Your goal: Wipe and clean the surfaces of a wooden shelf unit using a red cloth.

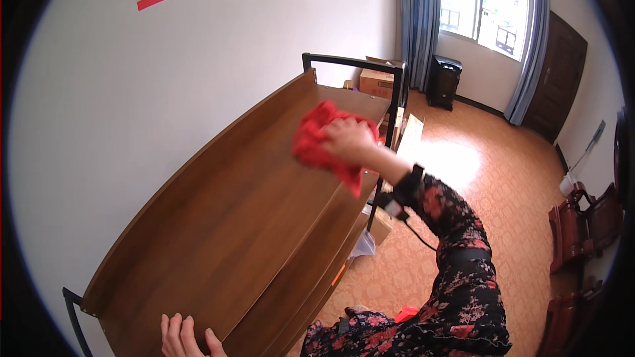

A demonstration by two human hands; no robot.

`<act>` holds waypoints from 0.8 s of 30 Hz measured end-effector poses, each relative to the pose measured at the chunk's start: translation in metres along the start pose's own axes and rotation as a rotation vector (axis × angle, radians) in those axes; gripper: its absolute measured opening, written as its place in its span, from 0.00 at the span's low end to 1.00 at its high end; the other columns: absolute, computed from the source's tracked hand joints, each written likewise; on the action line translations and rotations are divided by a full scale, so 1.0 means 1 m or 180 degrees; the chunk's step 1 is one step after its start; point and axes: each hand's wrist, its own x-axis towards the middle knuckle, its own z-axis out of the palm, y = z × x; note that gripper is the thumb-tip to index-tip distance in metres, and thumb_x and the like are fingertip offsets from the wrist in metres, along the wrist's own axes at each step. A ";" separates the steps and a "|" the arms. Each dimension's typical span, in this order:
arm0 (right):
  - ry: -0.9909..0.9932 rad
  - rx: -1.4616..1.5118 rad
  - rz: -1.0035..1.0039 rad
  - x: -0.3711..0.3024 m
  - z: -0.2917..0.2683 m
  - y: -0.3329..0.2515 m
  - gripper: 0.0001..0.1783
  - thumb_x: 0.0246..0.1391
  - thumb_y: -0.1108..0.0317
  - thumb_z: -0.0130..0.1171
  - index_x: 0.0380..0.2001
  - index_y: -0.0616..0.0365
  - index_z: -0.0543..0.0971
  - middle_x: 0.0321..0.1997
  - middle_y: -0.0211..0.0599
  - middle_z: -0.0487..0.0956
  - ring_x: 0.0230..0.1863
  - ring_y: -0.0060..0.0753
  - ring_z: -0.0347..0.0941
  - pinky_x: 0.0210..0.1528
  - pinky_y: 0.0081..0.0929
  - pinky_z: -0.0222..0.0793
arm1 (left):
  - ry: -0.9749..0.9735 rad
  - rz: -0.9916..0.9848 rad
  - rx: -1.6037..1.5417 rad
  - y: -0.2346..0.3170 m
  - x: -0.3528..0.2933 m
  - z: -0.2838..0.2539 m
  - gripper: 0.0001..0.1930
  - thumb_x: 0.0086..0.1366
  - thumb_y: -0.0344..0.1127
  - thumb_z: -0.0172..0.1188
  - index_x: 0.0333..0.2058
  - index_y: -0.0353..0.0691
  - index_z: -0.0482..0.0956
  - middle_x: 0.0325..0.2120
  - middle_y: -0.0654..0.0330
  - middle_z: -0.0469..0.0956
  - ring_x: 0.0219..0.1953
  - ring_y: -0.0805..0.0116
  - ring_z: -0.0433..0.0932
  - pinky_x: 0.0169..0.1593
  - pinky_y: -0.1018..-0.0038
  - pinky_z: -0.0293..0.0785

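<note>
A brown wooden shelf unit [218, 211] with a black metal frame stands against the wall, its top board running from near left to far right. On the far right part of that board, my right hand [348, 140] is closed over a bunched red cloth [317, 139], and one corner of the cloth hangs toward the board's front edge. Hand and cloth are slightly blurred. At the near end, my left hand [188, 337] rests by the board's front edge with fingers apart and nothing held. Its palm is cut off by the lower rim.
Cardboard boxes [377, 83] stand behind the shelf's far end. A black speaker [444, 82] is under the window beside blue curtains [418, 26]. Dark red wooden chairs [570, 231] line the right wall, near a brown door [555, 76]. Lower shelf boards [291, 297] lie below the top one.
</note>
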 end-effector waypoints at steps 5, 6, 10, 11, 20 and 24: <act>0.0899 0.0975 -0.2475 -0.091 -0.003 -0.082 0.24 0.52 0.47 0.56 0.47 0.48 0.76 0.51 0.35 0.73 0.54 0.40 0.67 0.55 0.41 0.62 | -0.0038 0.0018 -0.0086 -0.001 0.001 0.001 0.14 0.65 0.42 0.57 0.41 0.38 0.80 0.42 0.54 0.79 0.50 0.52 0.76 0.50 0.60 0.71; 0.0997 0.1136 -0.2555 -0.090 0.000 -0.078 0.24 0.52 0.46 0.56 0.47 0.48 0.76 0.51 0.35 0.73 0.55 0.40 0.67 0.56 0.41 0.61 | 0.0003 -0.0010 -0.0076 0.000 0.001 0.004 0.14 0.65 0.42 0.57 0.40 0.38 0.80 0.42 0.54 0.79 0.50 0.52 0.76 0.50 0.60 0.71; 0.0781 0.0898 -0.2025 -0.064 0.000 -0.047 0.23 0.52 0.46 0.56 0.48 0.46 0.77 0.51 0.34 0.75 0.55 0.42 0.69 0.59 0.41 0.62 | 0.0059 -0.0095 0.0000 -0.001 -0.001 0.011 0.14 0.65 0.42 0.58 0.40 0.37 0.80 0.41 0.54 0.80 0.50 0.52 0.76 0.50 0.60 0.71; 0.0735 0.0954 -0.1756 -0.041 0.009 -0.030 0.21 0.52 0.49 0.55 0.47 0.44 0.78 0.51 0.35 0.76 0.55 0.41 0.70 0.57 0.40 0.65 | 0.0067 -0.0119 0.0058 -0.002 -0.003 0.010 0.14 0.65 0.42 0.58 0.40 0.37 0.80 0.41 0.54 0.80 0.49 0.52 0.76 0.50 0.60 0.71; 0.0250 -0.0288 0.1375 0.024 0.015 0.110 0.29 0.60 0.45 0.41 0.54 0.53 0.72 0.59 0.46 0.70 0.61 0.54 0.64 0.60 0.49 0.62 | 0.0087 -0.0024 -0.0037 0.002 -0.014 0.002 0.14 0.66 0.43 0.57 0.40 0.38 0.80 0.42 0.56 0.79 0.50 0.54 0.76 0.49 0.62 0.72; -0.0097 -0.0204 0.0080 -0.015 0.015 0.017 0.29 0.60 0.45 0.43 0.55 0.52 0.71 0.58 0.44 0.70 0.59 0.48 0.65 0.59 0.48 0.63 | 0.0019 -0.0020 0.0007 -0.011 -0.017 0.007 0.14 0.66 0.43 0.56 0.40 0.37 0.80 0.41 0.55 0.80 0.48 0.54 0.77 0.49 0.63 0.72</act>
